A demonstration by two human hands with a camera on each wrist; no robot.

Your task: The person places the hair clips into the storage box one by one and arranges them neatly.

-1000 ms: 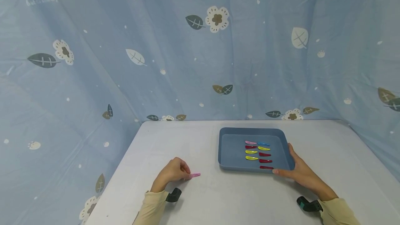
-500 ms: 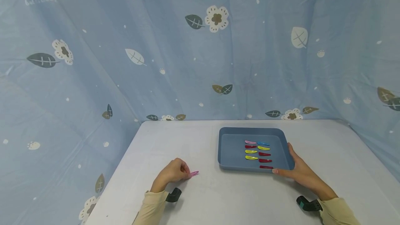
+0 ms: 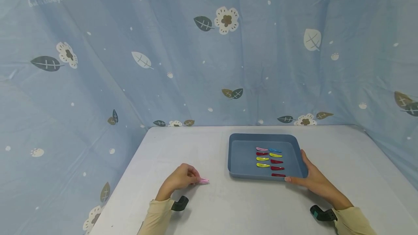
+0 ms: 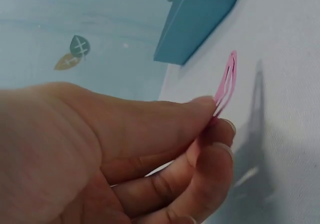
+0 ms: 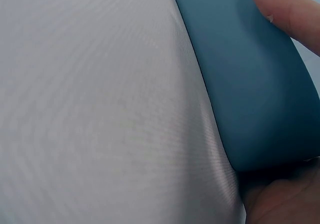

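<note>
Between thumb and fingertips, my left hand [image 3: 181,179] pinches a pink snap hair clip [image 4: 229,82]. The clip's narrow end points away from the fingers, and its shadow falls on the white table apart from it. A blue-grey tray [image 3: 238,173] lies to the right. My right hand [image 3: 314,181] holds the tray's near right corner, with the thumb on the front wall and the fingers along the right side. Inside the tray, hair clips lie in two columns: a pink clip [image 3: 262,149], a blue clip [image 3: 275,150], several yellow clips [image 3: 262,165] and several red clips [image 3: 277,161].
The white tabletop [image 3: 235,206] extends around the tray and both hands. A blue curtain [image 3: 183,53] with leaf and flower prints hangs behind and to the left. Black camera mounts, one by the left wrist [image 3: 180,203], sit under both forearms.
The pink hair clip has turned in my left fingers, its tip swinging up and then back to point right. My right hand and the tray have stayed in place.
</note>
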